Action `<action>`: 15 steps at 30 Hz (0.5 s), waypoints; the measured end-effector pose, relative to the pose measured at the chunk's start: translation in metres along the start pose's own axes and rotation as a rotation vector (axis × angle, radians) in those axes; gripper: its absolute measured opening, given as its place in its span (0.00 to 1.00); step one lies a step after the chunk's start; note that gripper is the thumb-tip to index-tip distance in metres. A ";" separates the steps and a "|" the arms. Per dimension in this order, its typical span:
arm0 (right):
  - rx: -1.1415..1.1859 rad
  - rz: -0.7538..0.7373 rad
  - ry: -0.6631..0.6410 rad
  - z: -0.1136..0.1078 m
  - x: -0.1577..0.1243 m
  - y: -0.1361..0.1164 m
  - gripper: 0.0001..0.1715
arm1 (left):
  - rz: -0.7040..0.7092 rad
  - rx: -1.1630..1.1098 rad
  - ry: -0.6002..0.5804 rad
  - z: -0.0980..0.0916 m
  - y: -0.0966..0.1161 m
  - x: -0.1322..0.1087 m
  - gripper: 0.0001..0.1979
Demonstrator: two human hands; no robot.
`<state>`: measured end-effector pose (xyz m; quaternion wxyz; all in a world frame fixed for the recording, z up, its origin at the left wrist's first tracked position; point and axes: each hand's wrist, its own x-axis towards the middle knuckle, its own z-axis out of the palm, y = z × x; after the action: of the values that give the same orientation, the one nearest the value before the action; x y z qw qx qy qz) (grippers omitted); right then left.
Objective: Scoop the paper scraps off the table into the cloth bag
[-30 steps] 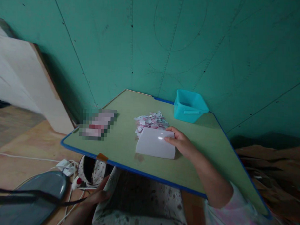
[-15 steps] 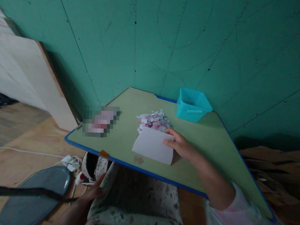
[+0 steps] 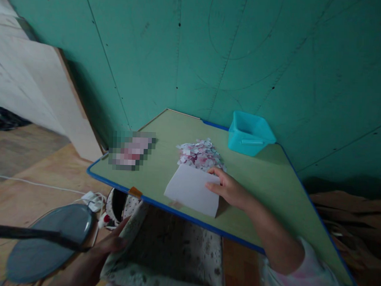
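Between the thumb and fingers of my right hand (image 3: 222,185) is a white sheet of paper (image 3: 190,187), slightly bent and standing near the table's front edge. Right behind the sheet lies a heap of torn paper scraps (image 3: 202,154), white and pinkish. My left hand (image 3: 113,243) grips the left rim of a fabric-lined bin (image 3: 216,260) with a floral pattern. The bin is held just below the front edge of the table (image 3: 257,191), its mouth facing up. Its inside is dark.
A turquoise plastic bin (image 3: 251,137) stands at the table's back right. A blurred-out flat item (image 3: 132,151) lies on the left. On the floor are a grey oval lid-like object (image 3: 49,246), a white adapter with cables (image 3: 93,201) and a dotted container (image 3: 118,205). White boards (image 3: 54,92) lean against the green wall.
The white sheet has shifted slightly toward the table's front edge in my right hand. The fabric bin and my left hand have moved a little left. The view has turned slightly.
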<state>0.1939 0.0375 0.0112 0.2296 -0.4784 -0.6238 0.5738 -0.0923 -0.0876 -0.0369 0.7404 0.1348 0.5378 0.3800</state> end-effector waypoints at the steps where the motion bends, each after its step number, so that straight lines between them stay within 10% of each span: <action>1: 0.009 0.005 -0.017 0.001 0.000 -0.001 0.14 | -0.004 -0.001 0.008 0.001 0.000 0.000 0.39; 15: 0.007 -0.092 -0.169 0.003 -0.013 -0.013 0.14 | -0.051 -0.064 -0.003 -0.005 -0.010 0.012 0.39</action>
<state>0.1927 0.0267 0.0265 0.2040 -0.3984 -0.6603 0.6031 -0.0913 -0.0865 -0.0533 0.7544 0.0979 0.5277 0.3778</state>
